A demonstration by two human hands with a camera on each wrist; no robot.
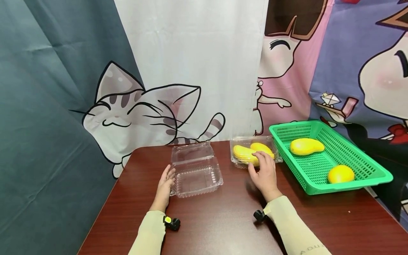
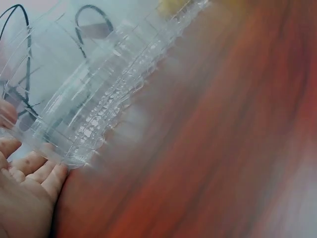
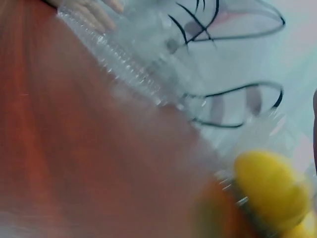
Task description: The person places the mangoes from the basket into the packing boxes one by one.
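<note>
An unfolded clear plastic clamshell box (image 1: 196, 179) lies on the table with its lid tipped back toward the curtain. Against its left side rests my left hand (image 1: 165, 184), fingers relaxed along the wall; the left wrist view shows the fingertips (image 2: 59, 171) at the box's corner. Farther right stands a second clear box (image 1: 236, 140) with yellow mangoes (image 1: 243, 153) in it. Over its front my right hand (image 1: 265, 173) reaches, fingers loosely bent and overlapping the mangoes. A mango (image 3: 270, 186) also shows at the lower right of the right wrist view, where that hand is mostly out of sight.
To the right, a green plastic basket (image 1: 310, 187) carries two more mangoes, one toward the back (image 1: 306, 146) and one near the front (image 1: 341, 174). Behind the brown table (image 1: 216, 226) hangs a printed curtain (image 1: 197, 53) close to its far edge.
</note>
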